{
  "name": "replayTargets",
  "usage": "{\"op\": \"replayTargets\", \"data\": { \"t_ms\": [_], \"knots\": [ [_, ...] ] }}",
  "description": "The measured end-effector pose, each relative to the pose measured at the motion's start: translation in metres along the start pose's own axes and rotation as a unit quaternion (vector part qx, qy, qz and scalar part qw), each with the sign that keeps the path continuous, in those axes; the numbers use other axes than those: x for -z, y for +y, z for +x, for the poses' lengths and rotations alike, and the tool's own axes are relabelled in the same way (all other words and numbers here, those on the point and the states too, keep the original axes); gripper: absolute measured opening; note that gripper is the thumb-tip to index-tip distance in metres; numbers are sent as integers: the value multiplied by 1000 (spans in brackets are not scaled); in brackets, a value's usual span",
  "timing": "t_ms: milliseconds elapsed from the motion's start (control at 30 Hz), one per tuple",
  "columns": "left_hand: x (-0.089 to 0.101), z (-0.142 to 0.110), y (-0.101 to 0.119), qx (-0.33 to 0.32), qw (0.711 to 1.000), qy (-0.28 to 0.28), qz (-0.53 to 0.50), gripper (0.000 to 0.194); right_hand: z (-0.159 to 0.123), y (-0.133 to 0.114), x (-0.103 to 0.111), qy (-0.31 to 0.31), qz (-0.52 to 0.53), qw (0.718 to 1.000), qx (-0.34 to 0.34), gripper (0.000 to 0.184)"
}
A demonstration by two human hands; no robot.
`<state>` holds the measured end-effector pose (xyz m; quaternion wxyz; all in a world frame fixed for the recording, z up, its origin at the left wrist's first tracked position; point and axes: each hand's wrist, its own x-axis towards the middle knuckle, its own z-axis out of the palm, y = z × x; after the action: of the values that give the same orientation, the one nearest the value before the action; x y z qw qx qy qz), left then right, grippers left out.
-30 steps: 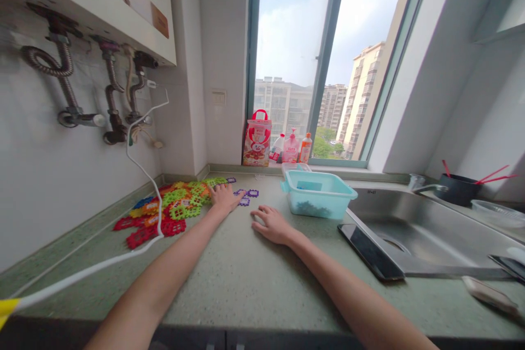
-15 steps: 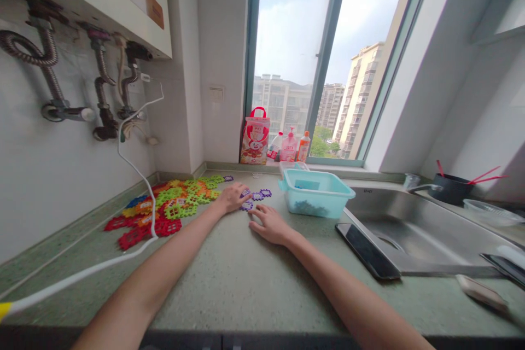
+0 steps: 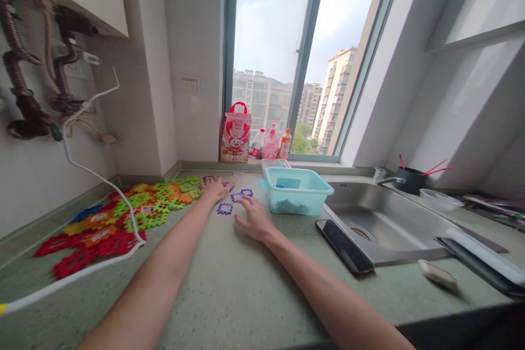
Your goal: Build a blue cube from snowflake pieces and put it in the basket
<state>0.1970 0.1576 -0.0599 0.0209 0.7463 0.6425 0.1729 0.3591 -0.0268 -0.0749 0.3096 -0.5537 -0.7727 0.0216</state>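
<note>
My left hand (image 3: 215,190) reaches over the counter with its fingers spread. Its fingertips lie by a purple plastic building piece (image 3: 209,178) and another at their right, partly covered. My right hand (image 3: 256,220) is low over the counter, fingers apart, its fingertips touching or just short of a purple square piece (image 3: 237,197). Beside that lies one more purple piece (image 3: 246,192). Between the two hands a purple window-shaped piece (image 3: 225,208) rests flat. Left of my left hand spreads a heap of green pieces (image 3: 159,199), orange, yellow, blue and red pieces (image 3: 98,249).
A light-blue plastic tub (image 3: 301,186) with dark pieces inside stands right of my hands. Beyond it are a phone (image 3: 344,246) and a steel sink (image 3: 394,219). A white cable (image 3: 98,268) crosses the counter at left. Bottles and a red-handled bag (image 3: 235,139) stand by the window.
The view has swung to the right. My left hand has shifted left across the purple pieces, leaving one uncovered between the hands. My right hand has come nearer the purple pieces beside the tub.
</note>
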Motion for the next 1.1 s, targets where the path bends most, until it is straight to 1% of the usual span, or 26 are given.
{"op": "replayTargets", "data": {
  "t_ms": [100, 200, 333, 400, 467, 567, 667, 767, 867, 933, 1000, 1100],
  "knots": [
    [-2, -1, -2, -10, 1000, -9, 17, 84, 10, 13, -5, 19, 8, 999, -48, 64],
    [-1, -12, -4, -17, 1000, 0, 24, 73, 28, 23, -11, 7, -15, 998, -66, 69],
    [7, -38, -2, -19, 998, 57, 35, 71, 55, 27, -17, -24, -66, 993, -91, 62],
    [13, -52, 0, -23, 995, 89, 38, 70, 63, 27, -18, -36, -73, 992, -93, 59],
    [19, -64, 2, -32, 993, 111, 35, 67, 65, 25, -18, -43, -76, 993, -85, 60],
    [27, -82, 2, -55, 990, 126, 25, 60, 60, 24, -16, -48, -87, 992, -82, 65],
    [34, -101, 0, -96, 988, 122, 10, 51, 57, 24, -13, -59, -91, 990, -88, 61],
    [40, -125, -4, -157, 982, 102, -8, 40, 60, 26, -13, -72, -85, 989, -101, 56],
    [48, -152, -11, -210, 974, 80, -26, 33, 68, 27, -13, -84, -79, 985, -125, 62],
    [54, -169, -19, -244, 966, 62, -61, 31, 75, 26, -15, -93, -75, 983, -140, 65],
    [60, -182, -30, -277, 952, 40, -121, 33, 80, 22, -18, -104, -72, 981, -144, 64],
    [69, -191, -50, -308, 932, 21, -190, 35, 81, 13, -23, -120, -71, 982, -128, 63]
  ]
}}
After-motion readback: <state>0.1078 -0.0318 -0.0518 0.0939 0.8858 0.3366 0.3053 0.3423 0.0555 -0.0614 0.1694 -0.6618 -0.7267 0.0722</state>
